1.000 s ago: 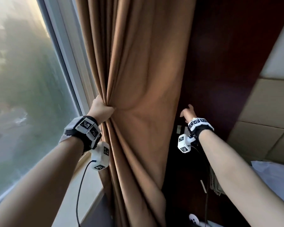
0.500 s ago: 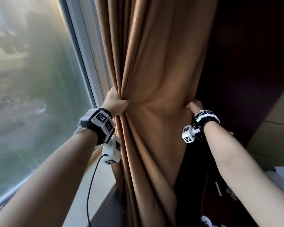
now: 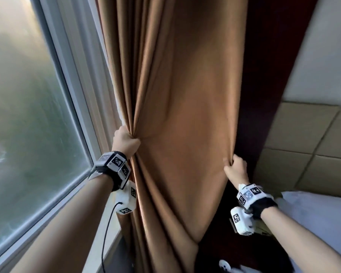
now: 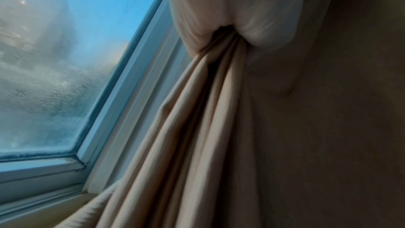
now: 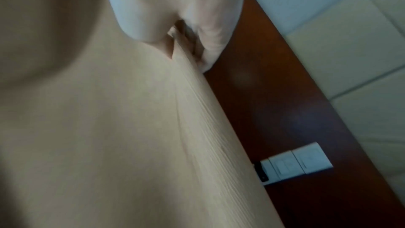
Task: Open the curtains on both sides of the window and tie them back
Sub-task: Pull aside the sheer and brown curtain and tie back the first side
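Nearest the head camera, both bare forearms extend forward, each fitted with a marker-covered wrist unit (image 3: 114, 166). A black cable (image 3: 106, 233) runs down from the left unit.

Left hand (image 3: 125, 141): fingers curled tight around a bunched section of the brown curtain (image 3: 185, 115) at its window-side edge. The left wrist view confirms the grasp; folds of fabric (image 4: 197, 127) converge into the closed fist (image 4: 236, 15) and fan out below it.

Right hand (image 3: 235, 170): fingers and thumb closed on the opposite, room-side edge of the same curtain, lower than the left hand. In the right wrist view the edge of the fabric (image 5: 181, 44) passes between thumb and fingers.

Curtain position: it hangs to the right of the window (image 3: 28, 115), gathered into vertical pleats on its left side and stretched fairly flat between the two hands. Its lower part falls beside the window sill (image 3: 108, 239).

Behind the curtain stands a dark red-brown wood panel (image 3: 264, 95). A white switch plate (image 5: 298, 160) is mounted on this panel, visible in the right wrist view just beside the curtain edge. Farther right is a wall of beige padded squares (image 3: 303, 144), with a white bed surface (image 3: 313, 213) below it. The window glass is hazy, and the outside scene is blurred.
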Demonstrator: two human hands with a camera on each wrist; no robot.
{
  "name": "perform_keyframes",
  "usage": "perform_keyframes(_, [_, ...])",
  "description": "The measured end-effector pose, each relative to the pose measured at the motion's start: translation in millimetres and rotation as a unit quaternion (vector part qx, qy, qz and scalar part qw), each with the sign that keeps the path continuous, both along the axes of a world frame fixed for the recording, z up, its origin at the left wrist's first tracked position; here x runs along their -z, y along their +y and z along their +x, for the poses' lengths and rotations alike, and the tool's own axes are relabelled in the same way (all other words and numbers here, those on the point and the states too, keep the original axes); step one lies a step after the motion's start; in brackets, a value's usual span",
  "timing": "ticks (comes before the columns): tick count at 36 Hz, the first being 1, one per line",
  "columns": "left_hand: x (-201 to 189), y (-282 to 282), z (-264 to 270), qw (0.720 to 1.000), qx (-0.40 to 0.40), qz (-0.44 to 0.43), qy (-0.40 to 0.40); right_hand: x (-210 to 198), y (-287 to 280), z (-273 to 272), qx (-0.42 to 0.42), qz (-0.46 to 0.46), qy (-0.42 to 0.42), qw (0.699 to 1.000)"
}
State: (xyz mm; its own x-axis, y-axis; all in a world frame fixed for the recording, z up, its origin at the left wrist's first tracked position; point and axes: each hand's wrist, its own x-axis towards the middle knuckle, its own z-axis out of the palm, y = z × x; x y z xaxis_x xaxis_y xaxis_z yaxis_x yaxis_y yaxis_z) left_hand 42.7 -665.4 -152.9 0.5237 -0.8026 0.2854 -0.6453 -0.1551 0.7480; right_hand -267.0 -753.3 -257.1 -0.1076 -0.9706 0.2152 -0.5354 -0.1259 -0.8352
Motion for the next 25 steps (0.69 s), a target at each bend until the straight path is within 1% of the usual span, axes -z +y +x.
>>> perform_keyframes(2, [-1.1, 1.4, -8.3, 1.0, -0.007, 0.005, 0.0, -0.7, 29.8, -2.4, -0.006, -0.035, 0.037, 0.999])
perform_keyframes(5, [-2.5, 3.0, -21.4, 1.0, 0.004, -0.002, -0.007, -0.4, 71.4, 7.1, -0.056, -0.074, 0.121, 0.988])
perform_keyframes(8, [-3.4, 6.4, -34.1, 1.0, 0.018, -0.008, -0.006, 0.2, 96.3, 32.1, -0.116, -0.144, 0.176, 0.967])
perform_keyframes(10, [-3.2, 7.4, -41.4, 0.999, 0.037, -0.008, -0.008, -4.8, 110.7, 55.0, -0.152, -0.171, 0.209, 0.951])
perform_keyframes(12, [-2.9, 9.1, -48.0, 0.998, 0.055, -0.003, -0.007, -6.8, 119.6, 79.4, -0.168, -0.168, 0.234, 0.943])
perform_keyframes(16, [-3.3, 16.0, -58.3, 0.996, 0.093, 0.01, 0.008, -6.7, 129.0, 120.5, -0.163, -0.146, 0.315, 0.924])
perform_keyframes(18, [-2.8, 20.1, -60.9, 0.993, 0.112, 0.0, 0.021, -11.3, 130.8, 133.2, -0.162, -0.132, 0.336, 0.918])
perform_keyframes(20, [-3.5, 23.7, -62.6, 0.99, 0.128, -0.012, 0.056, -18.0, 131.5, 144.0, -0.182, -0.108, 0.333, 0.919])
perform_keyframes(23, [-7.5, 28.6, -64.6, 0.98, 0.156, -0.01, 0.125, -24.5, 131.1, 157.2, -0.221, -0.073, 0.306, 0.923])
perform_keyframes(24, [-9.7, 29.7, -66.7, 0.979, 0.163, -0.005, 0.12, -27.7, 130.3, 157.9, -0.229, -0.059, 0.298, 0.925])
perform_keyframes(25, [-9.6, 30.5, -65.1, 0.982, 0.164, 0.001, 0.092, -30.5, 130.5, 159.5, -0.236, -0.044, 0.294, 0.925])
